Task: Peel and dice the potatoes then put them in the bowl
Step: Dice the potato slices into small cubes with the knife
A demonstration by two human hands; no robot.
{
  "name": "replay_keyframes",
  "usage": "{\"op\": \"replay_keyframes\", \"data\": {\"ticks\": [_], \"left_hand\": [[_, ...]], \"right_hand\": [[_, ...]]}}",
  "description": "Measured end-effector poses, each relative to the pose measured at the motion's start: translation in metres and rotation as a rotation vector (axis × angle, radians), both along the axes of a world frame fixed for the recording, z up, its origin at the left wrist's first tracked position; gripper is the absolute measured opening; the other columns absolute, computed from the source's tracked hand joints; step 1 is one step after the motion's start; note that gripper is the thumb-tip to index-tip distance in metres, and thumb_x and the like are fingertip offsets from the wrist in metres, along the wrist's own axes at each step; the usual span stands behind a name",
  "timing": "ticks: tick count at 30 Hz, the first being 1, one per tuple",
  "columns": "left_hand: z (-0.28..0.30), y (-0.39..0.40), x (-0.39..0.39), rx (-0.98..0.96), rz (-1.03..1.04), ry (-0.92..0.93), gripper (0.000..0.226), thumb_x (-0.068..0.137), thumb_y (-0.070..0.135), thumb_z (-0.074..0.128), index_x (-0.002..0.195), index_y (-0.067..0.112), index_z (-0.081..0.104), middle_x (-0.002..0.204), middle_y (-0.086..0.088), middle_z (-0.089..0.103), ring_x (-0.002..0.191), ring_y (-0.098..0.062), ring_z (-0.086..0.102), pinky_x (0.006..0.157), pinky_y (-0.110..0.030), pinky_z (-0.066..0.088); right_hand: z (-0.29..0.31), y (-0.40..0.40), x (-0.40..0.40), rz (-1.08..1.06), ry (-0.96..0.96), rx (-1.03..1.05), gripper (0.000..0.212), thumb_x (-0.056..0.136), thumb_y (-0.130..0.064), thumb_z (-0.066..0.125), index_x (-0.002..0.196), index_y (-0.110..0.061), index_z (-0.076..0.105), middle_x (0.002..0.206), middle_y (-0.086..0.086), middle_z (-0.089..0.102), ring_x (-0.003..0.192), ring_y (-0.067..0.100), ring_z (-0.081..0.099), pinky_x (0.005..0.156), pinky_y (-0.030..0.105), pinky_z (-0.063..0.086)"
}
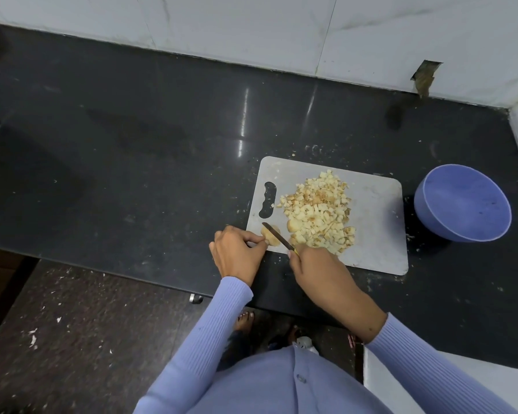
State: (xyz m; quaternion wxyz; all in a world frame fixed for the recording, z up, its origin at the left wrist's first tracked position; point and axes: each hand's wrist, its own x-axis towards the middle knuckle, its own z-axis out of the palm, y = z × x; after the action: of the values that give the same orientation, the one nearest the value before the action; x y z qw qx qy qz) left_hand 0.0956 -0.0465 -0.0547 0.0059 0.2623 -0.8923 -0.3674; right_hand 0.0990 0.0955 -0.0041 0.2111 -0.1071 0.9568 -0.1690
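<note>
Nearest, the right hand [311,265] grips a knife [278,238], angled across a potato piece [270,236] pinched steady by the left hand [237,253] at the cutting board's [377,228] near-left corner. Diced potato [319,210] is heaped mid-board, within reach of the bowl [464,204] standing just right.

A black stone counter [132,138] met a white tiled wall [251,28], its tile broken by a hole [424,76]; scraps littered the floor [72,324].

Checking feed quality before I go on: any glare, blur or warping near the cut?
Head view: bright glare streaks on the black countertop beyond the cutting board; wide-angle bending at frame edges; knife, potato piece and both hands, left and right, sharp.
</note>
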Motion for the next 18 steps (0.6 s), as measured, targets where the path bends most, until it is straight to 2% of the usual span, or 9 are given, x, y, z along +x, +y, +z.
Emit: {"op": "replay_keyframes", "data": {"ticks": [5,10,18], "left_hand": [[-0.001,0.002,-0.003,0.01,0.022,-0.008,0.006,0.07,0.027,0.078,0.065,0.025,0.075,0.082,0.005,0.064,0.093,-0.018,0.05,0.086,-0.029,0.033],[0.0,0.003,-0.005,0.002,0.027,-0.013,0.008,0.069,0.028,0.079,0.065,0.024,0.074,0.085,0.003,0.062,0.094,-0.017,0.047,0.082,-0.025,0.024],[0.0,0.0,-0.005,0.049,0.052,-0.036,0.008,0.068,0.027,0.081,0.065,0.023,0.075,0.084,0.003,0.063,0.095,-0.02,0.048,0.085,-0.027,0.028]], "right_hand": [[-0.01,-0.001,0.001,0.016,0.013,-0.003,0.036,0.103,-0.033,0.029,0.105,-0.008,0.054,0.096,0.014,0.063,0.089,0.032,0.059,0.065,0.031,0.034],[-0.018,-0.001,0.002,0.028,0.0,0.025,0.036,0.103,-0.032,0.028,0.108,-0.006,0.052,0.099,0.015,0.062,0.092,0.033,0.059,0.065,0.031,0.034],[-0.022,0.0,0.002,0.044,0.025,0.026,0.035,0.104,-0.032,0.026,0.109,-0.007,0.05,0.097,0.015,0.062,0.09,0.033,0.059,0.063,0.032,0.033]]}}
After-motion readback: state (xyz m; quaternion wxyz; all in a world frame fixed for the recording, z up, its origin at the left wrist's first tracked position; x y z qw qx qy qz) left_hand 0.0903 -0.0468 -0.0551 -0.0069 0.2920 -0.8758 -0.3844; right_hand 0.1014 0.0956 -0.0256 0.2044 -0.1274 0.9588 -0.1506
